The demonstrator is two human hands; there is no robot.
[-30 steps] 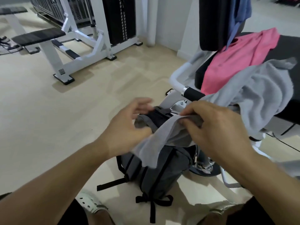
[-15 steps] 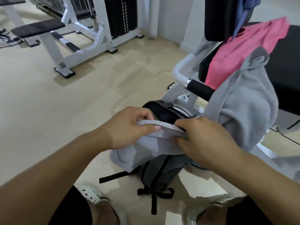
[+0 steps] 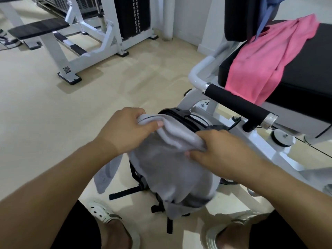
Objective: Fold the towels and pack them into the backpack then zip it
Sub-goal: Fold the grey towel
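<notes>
- The grey towel (image 3: 172, 164) hangs folded over between the 2 hands, draped in front of the dark backpack (image 3: 181, 117) standing on the floor.
- The left hand (image 3: 125, 130) grips the towel's upper left edge, fingers curled round it and thumb pressed on top.
- The right hand (image 3: 219, 150) pinches the upper right edge, fingers curled under the cloth.
- The backpack's top is open behind the towel.
- A pink towel (image 3: 269, 56) lies over the black bench seat (image 3: 305, 72), well apart.

Standing on the beige floor (image 3: 53, 108): a dark backpack (image 3: 181, 119). Lying draped over the black padded worktop (image 3: 296, 72): a pink towel (image 3: 265, 56).
</notes>
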